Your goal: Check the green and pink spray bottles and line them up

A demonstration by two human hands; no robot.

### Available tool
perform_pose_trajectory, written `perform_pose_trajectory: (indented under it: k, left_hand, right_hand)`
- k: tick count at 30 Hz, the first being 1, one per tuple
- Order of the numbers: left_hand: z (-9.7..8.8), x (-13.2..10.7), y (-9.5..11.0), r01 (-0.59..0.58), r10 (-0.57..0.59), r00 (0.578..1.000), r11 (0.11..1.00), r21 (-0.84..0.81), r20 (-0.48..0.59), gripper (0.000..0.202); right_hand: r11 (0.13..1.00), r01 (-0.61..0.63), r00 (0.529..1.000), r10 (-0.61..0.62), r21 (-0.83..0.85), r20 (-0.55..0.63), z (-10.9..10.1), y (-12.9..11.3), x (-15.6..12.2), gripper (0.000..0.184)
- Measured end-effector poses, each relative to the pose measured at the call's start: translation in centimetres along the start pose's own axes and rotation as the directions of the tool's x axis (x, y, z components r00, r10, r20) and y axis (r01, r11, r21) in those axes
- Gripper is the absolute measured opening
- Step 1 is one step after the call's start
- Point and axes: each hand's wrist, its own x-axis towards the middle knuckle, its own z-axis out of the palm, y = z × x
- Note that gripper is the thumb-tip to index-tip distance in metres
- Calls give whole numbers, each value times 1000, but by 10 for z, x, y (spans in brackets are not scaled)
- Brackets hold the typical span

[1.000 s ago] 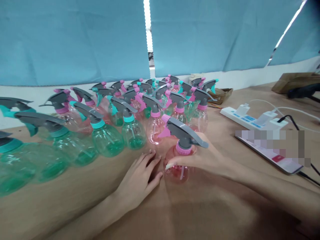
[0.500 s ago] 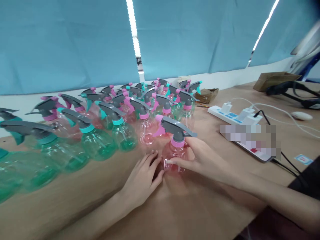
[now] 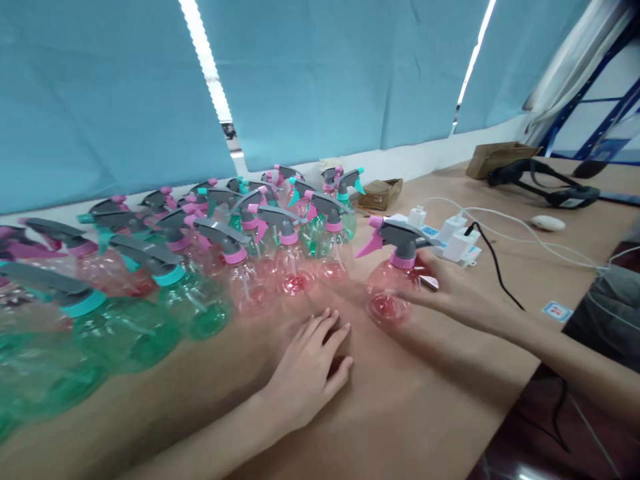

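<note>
A pink spray bottle (image 3: pixel 387 293) with a grey trigger head and pink collar stands on the brown table (image 3: pixel 400 413), a little apart from the others. My right hand (image 3: pixel 453 297) is wrapped round its right side. My left hand (image 3: pixel 310 370) lies flat on the table with fingers stretched out, holding nothing, left of that bottle. Behind and to the left stand several more spray bottles, pink ones (image 3: pixel 290 267) and green ones (image 3: pixel 185 300).
A white power strip (image 3: pixel 450 243) with plugged chargers and a black cable (image 3: pixel 495 267) lies behind my right hand. Further back are a small brown box (image 3: pixel 380 193), a cardboard piece (image 3: pixel 495 157), a black headset (image 3: pixel 550 183) and a white mouse (image 3: pixel 547 222). Blue blinds cover the wall.
The view has swung right. My right hand has carried the pink bottle right, away from my left hand, which stays flat on the table.
</note>
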Motion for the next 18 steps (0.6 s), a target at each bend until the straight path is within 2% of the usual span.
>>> perform_pose_trajectory:
  k: [4, 11, 18]
  left_hand:
    - [4, 17, -1, -19, 20, 1000, 1000, -24, 16, 42]
    - [7, 41, -8, -43, 44, 999, 998, -40, 25, 40]
    - [9, 56, -13, -51, 53, 998, 997, -65, 32, 40]
  right_hand:
    - [998, -14, 996, 8, -63, -90, -7, 25, 31, 47]
    - [999, -1, 997, -3, -45, -80, -4, 45, 89, 51]
    - [999, 30, 995, -33, -31, -93, 6, 49, 111, 58]
